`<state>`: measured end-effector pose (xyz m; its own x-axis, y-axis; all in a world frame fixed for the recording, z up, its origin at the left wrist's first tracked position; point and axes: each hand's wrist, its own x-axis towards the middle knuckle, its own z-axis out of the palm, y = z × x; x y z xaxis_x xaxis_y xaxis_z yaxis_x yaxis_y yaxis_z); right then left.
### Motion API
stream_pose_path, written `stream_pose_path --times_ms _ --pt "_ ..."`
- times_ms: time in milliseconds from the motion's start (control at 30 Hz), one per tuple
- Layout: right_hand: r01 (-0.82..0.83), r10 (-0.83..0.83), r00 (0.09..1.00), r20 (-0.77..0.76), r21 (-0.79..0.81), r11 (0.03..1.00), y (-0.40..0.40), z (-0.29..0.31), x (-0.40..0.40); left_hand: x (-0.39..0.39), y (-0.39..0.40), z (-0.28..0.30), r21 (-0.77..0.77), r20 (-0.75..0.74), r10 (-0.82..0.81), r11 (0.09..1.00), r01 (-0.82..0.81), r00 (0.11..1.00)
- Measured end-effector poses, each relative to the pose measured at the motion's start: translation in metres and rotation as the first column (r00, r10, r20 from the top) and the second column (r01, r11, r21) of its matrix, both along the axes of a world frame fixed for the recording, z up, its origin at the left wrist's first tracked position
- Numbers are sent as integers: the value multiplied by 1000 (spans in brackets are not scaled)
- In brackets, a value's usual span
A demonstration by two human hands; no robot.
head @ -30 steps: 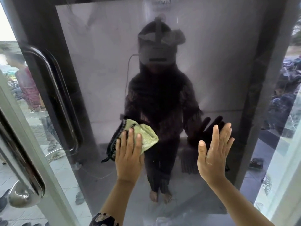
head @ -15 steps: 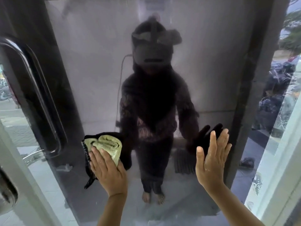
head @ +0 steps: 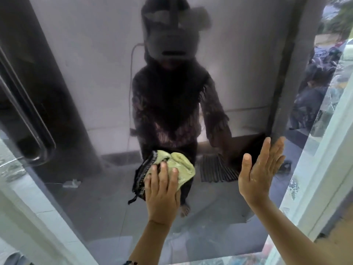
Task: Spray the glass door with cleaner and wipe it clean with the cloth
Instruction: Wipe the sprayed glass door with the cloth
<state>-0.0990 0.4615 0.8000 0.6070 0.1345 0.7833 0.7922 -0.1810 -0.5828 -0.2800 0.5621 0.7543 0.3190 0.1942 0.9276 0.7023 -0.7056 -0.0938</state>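
Observation:
The glass door (head: 99, 77) fills the view and mirrors a person wearing a headset. My left hand (head: 162, 192) presses a crumpled yellow-green cloth (head: 181, 165) with a dark fringed edge flat against the lower middle of the glass. My right hand (head: 261, 169) lies flat on the glass to the right, fingers spread and holding nothing. No spray bottle is in view.
A dark curved door handle (head: 28, 119) runs down the left side of the glass. A white door frame (head: 328, 153) stands at the right edge, and another white frame bar (head: 38, 217) slants across the lower left. Parked motorbikes are reflected at the upper right.
My left hand swept the cloth left across the glass, then back right toward the middle. My right hand stayed flat in the same place. The view moved closer to the glass.

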Motion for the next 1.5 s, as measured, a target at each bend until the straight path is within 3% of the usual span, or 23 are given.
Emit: stream_pose_path --times_ms 133,267,633,733,900,1000,1133,1300,1500 --pt "16 -17 1000 12 21 1000 -4 -23 5 21 -9 -27 80 -220 -86 991 106 972" --pt "-10 10 997 75 6 1000 -8 -43 10 28 -13 -60 140 -445 -115 971 196 888" --pt "-3 9 998 66 -91 996 -3 -88 -4 -7 8 -87 205 -668 -41 950 237 743" --pt "2 6 997 76 -94 996 -3 -89 -6 -35 15 -95 165 -609 -21 974 153 793" --pt "9 -5 998 58 -64 998 0 -89 -10 -61 20 -95 34 -201 71 997 -66 977" --pt "10 -7 998 58 -45 999 1 -96 -12 -44 10 -87 -30 -53 49 998 -51 997" --pt "34 -33 999 35 -17 999 4 -109 -10 -4 -1 -76 14 -20 -56 998 56 998" --pt "55 -54 998 -13 48 997 2 -128 0 35 -13 -96 148 -322 -180 960 237 929" --pt "52 -52 999 5 36 998 -5 -164 3 27 -11 -148 134 -630 -144 948 290 763"
